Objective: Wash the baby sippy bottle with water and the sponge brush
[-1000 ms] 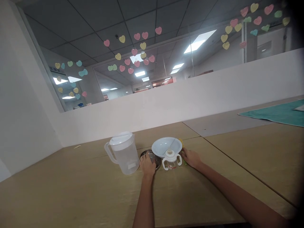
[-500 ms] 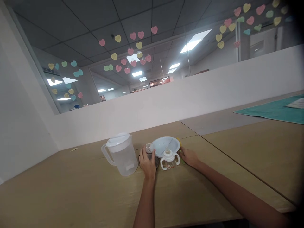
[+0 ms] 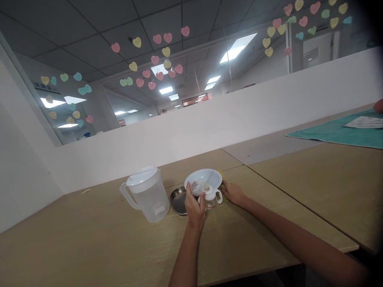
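Observation:
My left hand (image 3: 195, 209) is curved around a small clear object (image 3: 194, 185) at the near left side of the white bowl (image 3: 199, 175). Its thumb is beside the white two-handled bottle (image 3: 210, 192) and hides part of it. The bottle stands upright in front of the bowl. Just left of this hand lies a round metal tin (image 3: 178, 201). My right hand (image 3: 233, 193) has its fingers closed on a thin yellow and green item (image 3: 221, 174) at the bowl's right edge; the fingers hide most of it.
A lidded translucent pitcher (image 3: 152, 198) stands left of the tin on the wooden table (image 3: 104, 239). A teal cloth (image 3: 326, 131) with a pale sheet (image 3: 363, 122) lies at the far right. Behind the table runs a low white wall (image 3: 167, 139).
My left hand has moved right with the clear object, from over the tin to the bowl and bottle, uncovering the tin. The right hand keeps its place beside the bowl. The view has shifted slightly.

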`<action>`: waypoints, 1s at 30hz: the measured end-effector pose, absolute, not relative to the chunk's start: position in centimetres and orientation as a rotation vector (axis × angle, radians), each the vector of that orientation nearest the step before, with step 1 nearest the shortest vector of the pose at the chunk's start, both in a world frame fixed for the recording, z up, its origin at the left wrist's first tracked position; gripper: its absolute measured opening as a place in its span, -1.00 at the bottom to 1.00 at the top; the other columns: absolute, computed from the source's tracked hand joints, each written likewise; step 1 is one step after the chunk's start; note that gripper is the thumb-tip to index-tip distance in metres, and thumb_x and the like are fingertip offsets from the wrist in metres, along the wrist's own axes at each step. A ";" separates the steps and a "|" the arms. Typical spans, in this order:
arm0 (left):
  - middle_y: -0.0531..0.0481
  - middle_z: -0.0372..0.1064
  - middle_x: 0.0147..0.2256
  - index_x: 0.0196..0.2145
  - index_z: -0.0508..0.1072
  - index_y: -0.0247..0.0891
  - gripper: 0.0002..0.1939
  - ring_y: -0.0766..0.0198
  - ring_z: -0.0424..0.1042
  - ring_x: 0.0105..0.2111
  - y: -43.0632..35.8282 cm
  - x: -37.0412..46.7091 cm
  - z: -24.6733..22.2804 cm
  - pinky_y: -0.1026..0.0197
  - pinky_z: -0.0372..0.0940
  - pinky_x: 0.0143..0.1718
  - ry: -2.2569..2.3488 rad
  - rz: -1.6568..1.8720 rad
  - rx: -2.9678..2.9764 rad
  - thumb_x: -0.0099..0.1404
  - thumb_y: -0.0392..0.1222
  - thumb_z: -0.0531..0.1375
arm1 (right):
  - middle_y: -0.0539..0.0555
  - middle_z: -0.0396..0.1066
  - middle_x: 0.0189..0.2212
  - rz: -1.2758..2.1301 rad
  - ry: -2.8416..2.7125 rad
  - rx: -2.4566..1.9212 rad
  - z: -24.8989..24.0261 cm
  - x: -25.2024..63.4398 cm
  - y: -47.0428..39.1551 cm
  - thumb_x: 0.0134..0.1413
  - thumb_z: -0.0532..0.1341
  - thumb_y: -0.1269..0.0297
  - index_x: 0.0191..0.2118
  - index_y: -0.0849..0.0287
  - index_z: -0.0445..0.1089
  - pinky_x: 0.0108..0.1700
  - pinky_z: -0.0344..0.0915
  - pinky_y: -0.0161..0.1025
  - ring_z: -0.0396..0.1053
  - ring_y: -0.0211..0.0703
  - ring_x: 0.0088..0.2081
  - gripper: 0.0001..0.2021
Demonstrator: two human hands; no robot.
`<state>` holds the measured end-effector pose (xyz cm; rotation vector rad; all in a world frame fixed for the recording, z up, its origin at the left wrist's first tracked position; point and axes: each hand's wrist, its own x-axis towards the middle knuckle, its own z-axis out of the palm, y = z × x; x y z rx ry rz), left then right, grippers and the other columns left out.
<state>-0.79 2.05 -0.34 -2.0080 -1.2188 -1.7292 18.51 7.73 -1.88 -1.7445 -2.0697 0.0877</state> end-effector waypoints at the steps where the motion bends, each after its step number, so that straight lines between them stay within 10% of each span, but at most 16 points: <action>1: -0.42 0.18 0.07 0.18 -0.07 -0.40 -0.37 0.06 0.25 0.08 2.1 -0.7 -0.3 -0.01 0.24 0.01 -1.200 -1.760 -2.019 0.28 -0.08 0.08 | 0.21 0.45 -0.24 0.087 -2.068 -1.744 -1.9 18.5 7.7 0.23 -0.11 0.16 -0.01 0.21 0.22 -0.32 0.15 -0.24 0.41 0.02 -0.23 -0.65; 30: -0.19 0.31 -0.02 0.19 0.10 -0.26 -0.51 0.17 0.31 -0.07 0.4 0.1 1.9 0.09 0.20 -0.04 -1.197 -1.434 -2.297 0.34 -0.10 -0.02 | 0.23 0.45 -0.24 0.109 -2.068 -1.739 -2.1 18.4 7.8 0.26 -0.14 0.07 0.01 0.21 0.23 -0.28 0.19 -0.21 0.42 0.02 -0.23 -0.59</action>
